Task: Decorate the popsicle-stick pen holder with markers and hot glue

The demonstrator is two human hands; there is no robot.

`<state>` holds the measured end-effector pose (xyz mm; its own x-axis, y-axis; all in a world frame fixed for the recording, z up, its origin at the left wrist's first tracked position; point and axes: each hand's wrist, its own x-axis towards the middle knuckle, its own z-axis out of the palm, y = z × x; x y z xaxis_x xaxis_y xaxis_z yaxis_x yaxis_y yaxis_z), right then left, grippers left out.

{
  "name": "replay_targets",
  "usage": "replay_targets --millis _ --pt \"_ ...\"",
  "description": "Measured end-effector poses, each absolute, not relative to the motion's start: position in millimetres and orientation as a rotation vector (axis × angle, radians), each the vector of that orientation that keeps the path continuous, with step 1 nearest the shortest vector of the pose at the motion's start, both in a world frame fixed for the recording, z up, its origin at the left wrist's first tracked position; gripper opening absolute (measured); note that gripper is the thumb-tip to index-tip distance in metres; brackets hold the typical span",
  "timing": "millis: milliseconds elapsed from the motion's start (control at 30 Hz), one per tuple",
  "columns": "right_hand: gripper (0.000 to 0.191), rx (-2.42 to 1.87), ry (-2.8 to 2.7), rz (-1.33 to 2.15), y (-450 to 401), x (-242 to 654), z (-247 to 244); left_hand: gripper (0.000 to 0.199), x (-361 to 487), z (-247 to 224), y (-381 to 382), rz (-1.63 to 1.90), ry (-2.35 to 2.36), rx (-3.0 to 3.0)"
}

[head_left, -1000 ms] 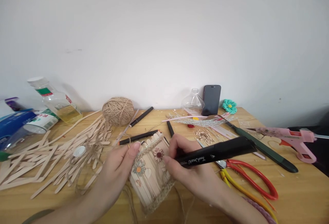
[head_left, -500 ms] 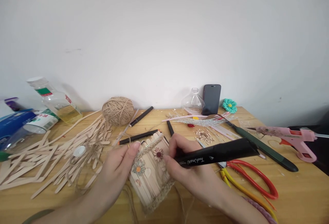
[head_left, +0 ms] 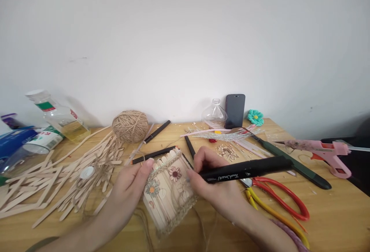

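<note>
My left hand grips the left upper edge of a craft-stick panel, its thumb on the front. Twine trims the panel's top and bottom, and flowers decorate its face: a grey one with an orange centre, a dark red one, and pale outlined shapes. In my right hand is a black marker with white lettering, its back end pointing right. The fingers hide the marker's tip, close to the panel's right side. Loose twine hangs below the panel.
Wooden craft sticks are heaped at left beside a twine ball and a bottle. More black markers lie behind the panel. At right are red-handled scissors, a pink glue gun, a phone and a green-handled tool.
The marker and my right hand have shifted slightly relative to the panel, with the dark red flower now less covered. The whole view has drifted a little. Both grips stay the same.
</note>
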<state>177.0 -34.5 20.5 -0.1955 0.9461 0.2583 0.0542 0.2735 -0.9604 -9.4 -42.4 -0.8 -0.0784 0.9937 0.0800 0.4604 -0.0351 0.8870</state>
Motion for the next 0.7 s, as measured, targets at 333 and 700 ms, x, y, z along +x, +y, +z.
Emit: replay_targets --millis 333,700 --pt "0.023 -0.958 -1.571 1.080 -34.7 178.6 14.3 0.047 -9.8 -2.4 -41.4 1.036 1.520 1.520" --pt "0.022 -0.929 -1.571 1.119 -36.1 178.3 14.3 0.049 -10.7 -4.3 -39.9 1.046 1.524 1.557"
